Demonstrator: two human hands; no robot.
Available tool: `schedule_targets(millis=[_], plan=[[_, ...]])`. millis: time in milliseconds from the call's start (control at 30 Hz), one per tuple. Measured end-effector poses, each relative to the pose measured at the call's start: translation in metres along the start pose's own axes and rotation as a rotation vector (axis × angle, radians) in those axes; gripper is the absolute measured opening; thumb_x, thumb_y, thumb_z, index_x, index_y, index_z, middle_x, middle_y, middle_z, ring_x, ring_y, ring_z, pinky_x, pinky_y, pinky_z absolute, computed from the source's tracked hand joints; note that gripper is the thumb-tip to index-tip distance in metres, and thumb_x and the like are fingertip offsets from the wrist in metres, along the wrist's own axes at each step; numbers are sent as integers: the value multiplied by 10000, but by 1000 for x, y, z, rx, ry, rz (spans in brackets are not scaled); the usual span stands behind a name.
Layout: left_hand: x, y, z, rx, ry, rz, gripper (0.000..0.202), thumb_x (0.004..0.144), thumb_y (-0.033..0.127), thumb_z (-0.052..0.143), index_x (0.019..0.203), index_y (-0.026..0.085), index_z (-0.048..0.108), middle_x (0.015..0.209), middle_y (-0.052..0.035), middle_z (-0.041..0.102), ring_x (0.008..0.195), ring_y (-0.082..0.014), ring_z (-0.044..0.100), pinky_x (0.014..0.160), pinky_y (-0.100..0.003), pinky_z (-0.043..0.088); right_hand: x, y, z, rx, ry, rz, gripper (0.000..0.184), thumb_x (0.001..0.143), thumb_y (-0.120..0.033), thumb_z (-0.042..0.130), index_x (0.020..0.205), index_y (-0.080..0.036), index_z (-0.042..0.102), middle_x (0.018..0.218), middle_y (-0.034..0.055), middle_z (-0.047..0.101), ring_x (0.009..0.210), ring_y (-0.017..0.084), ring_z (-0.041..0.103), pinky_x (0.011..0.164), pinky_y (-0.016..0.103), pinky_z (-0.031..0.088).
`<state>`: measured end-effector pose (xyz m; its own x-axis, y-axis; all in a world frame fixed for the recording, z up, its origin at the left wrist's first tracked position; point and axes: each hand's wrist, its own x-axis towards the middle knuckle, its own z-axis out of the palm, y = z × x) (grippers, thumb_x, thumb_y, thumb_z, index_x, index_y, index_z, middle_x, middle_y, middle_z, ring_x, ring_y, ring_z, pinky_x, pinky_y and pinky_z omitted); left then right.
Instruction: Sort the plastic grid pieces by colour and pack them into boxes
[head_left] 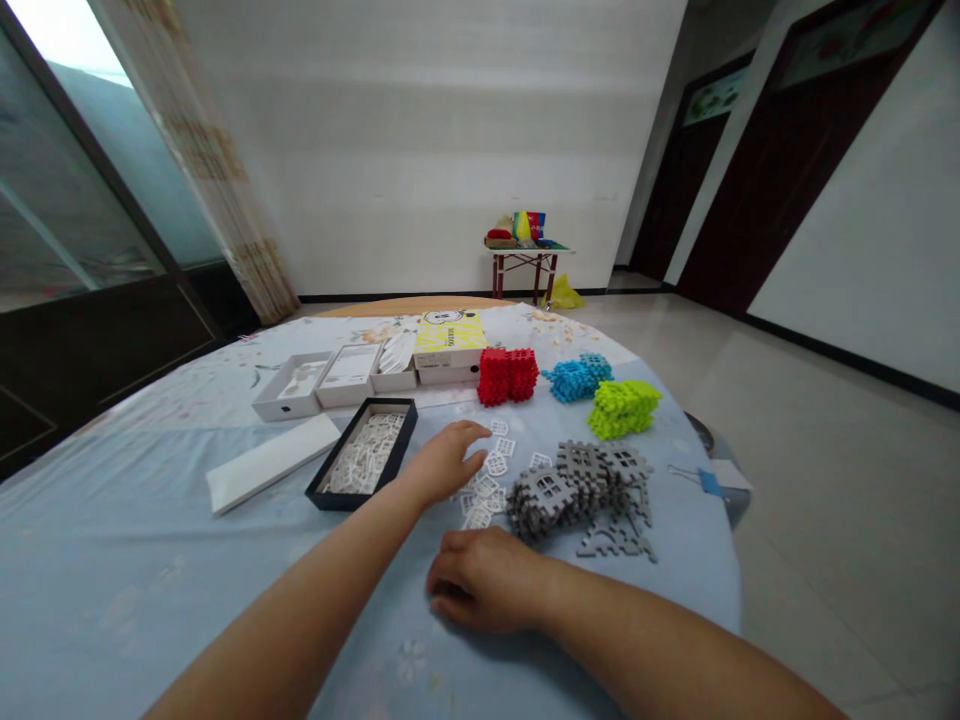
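Note:
My left hand (448, 462) reaches over the cloth with its fingers stretched out and apart. Its fingertips are close to some small white window-shaped plastic pieces (497, 463); whether they touch is unclear. Nearer to me, my right hand (487, 580) rests on the table with its fingers curled in. Whatever it may hold is hidden inside the curl. More white pieces lie just beyond its knuckles. Right of them is a heap of grey interlocking plastic tiles (551, 497). A black-rimmed box (410, 425) full of white pieces stands left of my left hand.
Stacks of red (508, 376), blue (576, 378) and lime-green tiles (622, 408) stand at the back right. Behind are open white boxes (289, 400) and a yellow patterned box (450, 340). A long white lid (271, 463) lies left. The table's rounded edge is at right.

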<state>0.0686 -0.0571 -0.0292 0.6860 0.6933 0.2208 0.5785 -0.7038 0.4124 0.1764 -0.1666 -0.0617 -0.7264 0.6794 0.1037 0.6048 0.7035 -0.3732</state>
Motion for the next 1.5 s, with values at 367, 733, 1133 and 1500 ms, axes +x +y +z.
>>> schedule_targets(millis=[367, 733, 1133, 1500], plan=[[49, -14, 41, 222, -263, -42, 554, 823, 420, 502, 1331, 205, 449, 1455, -132, 368, 1332, -281, 326, 1072, -462, 255, 0, 1, 0, -13, -4, -6, 233, 826, -370, 504, 963, -225, 624, 858, 21, 604, 702, 132, 540, 536, 232, 309], [-12, -12, 22, 186, -212, -7, 379, 837, 335, 490, 1191, 231, 576, 1302, -83, 553, 1216, -234, 473, 1055, -426, 293, 0, 0, 1, -20, -9, 17, 237, 827, -354, 502, 971, -221, 635, 864, 25, 609, 717, 141, 557, 554, 239, 336], [-26, -21, 15, 133, -185, -270, 789, 736, 607, 526, 1349, 124, 408, 1435, -207, 368, 1328, -308, 324, 1074, -438, 237, 0, -1, -1, 4, -19, 22, 228, 827, -348, 521, 976, -224, 642, 876, 29, 614, 770, 150, 565, 628, 238, 390], [-37, -17, 14, 11, -170, -166, 609, 736, 435, 623, 1277, 191, 489, 1200, -106, 544, 1143, -242, 485, 1005, -353, 343, 0, -2, 1, 27, -16, 38, 216, 817, -315, 522, 959, -212, 648, 876, 31, 623, 781, 151, 573, 654, 237, 398]])
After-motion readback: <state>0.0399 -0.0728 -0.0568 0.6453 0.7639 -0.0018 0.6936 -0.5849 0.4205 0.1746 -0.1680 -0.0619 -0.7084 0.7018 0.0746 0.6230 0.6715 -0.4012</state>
